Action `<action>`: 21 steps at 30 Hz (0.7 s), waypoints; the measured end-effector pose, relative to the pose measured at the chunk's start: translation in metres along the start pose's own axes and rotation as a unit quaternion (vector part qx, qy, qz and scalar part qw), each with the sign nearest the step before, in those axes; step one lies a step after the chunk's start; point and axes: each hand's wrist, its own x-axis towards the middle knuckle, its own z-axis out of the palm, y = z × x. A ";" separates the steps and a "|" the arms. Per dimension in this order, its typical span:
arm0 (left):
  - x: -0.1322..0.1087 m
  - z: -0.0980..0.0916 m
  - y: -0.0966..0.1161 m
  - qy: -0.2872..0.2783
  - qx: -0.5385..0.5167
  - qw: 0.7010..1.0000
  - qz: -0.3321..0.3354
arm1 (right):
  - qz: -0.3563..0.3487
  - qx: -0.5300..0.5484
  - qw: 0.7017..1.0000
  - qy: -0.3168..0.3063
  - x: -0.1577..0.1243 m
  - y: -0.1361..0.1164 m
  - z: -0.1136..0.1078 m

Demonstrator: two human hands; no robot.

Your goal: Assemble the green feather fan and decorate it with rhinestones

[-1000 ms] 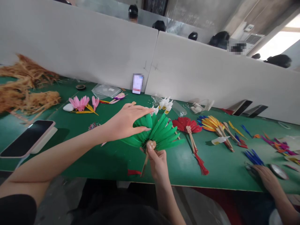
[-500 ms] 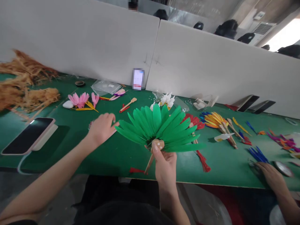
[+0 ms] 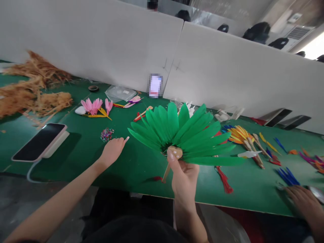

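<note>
The right hand holds a green feather fan with a slim wooden stick handle up above the near edge of the green felt-covered table. Its grip is closed round the handle just below the rounded wooden hub, with the thumb pressed on the hub and the feathers spread in a full half-circle facing the camera. The left hand lies on the table well apart from the fan, empty, with its fingers loosely spread and its forefinger stretched toward a small heap of mixed-colour beads. The step in hand looks like checking the spread of the fan. Any further move would call for a steady hold at the hub, so the feathers do not slip, and for the free hand to come back to the feathers or the beads. By count there is one green fan in the hand and one yellow, orange and blue feather fan lying to the right. Bits of red behind the green feathers may be a third fan, though it is mostly hidden. There is one pink feather flower and one black phone on a white stand. The green feathers overlap too much for an exact count. A co-worker's hand rests at the far right.
</note>
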 end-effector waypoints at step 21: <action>-0.035 -0.113 0.118 0.440 -0.542 0.704 0.131 | 0.039 -0.055 0.998 -0.011 -0.004 0.005 0.004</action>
